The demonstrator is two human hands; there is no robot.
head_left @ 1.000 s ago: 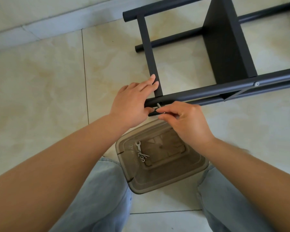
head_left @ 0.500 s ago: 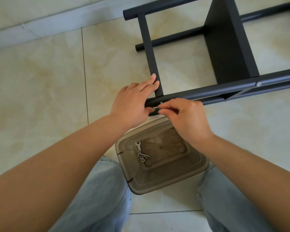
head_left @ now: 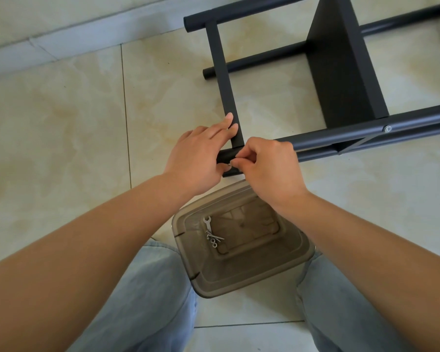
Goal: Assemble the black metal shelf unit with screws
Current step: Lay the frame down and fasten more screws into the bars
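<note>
At the near-left corner of the frame: everything below is placed from the end of the near tube [head_left: 228, 156], where the crossbar meets it.
Floor tiles [head_left: 61, 128]: left of that tube end, bare tile runs up to the pale skirting; the shelf unit lies on this floor so I can reach its joints from above.
Left hand [head_left: 197, 158]: wrapped on the tube end, thumb underneath, the long fingers [head_left: 226, 124] laid straight up the crossbar. I judge this keeps tube and crossbar square and steady while the fastener goes in.
Crossbar [head_left: 222, 72]: rises away from the tube end to the far tube, touching both.
Tray [head_left: 241, 270]: translucent brown, just below the tube end between my knees, close so spare parts are one reach away.
Spanner and spare screws [head_left: 211, 232]: a small bright spanner with a few screws and washers, left of the tray's middle; untouched, so tightening by tool is not yet started, I think.
Right hand [head_left: 272, 168]: just right of the tube end, fingertips pinched narrow on something small and bright at the tube's side. It is likely a screw being started by hand, but it is too hidden to be sure.
Shelf panel [head_left: 341, 72]: up and right of the tube end, standing on edge between the tubes.
Fitted screw [head_left: 387, 128]: far right along the near tube, already seated where the panel joins.
</note>
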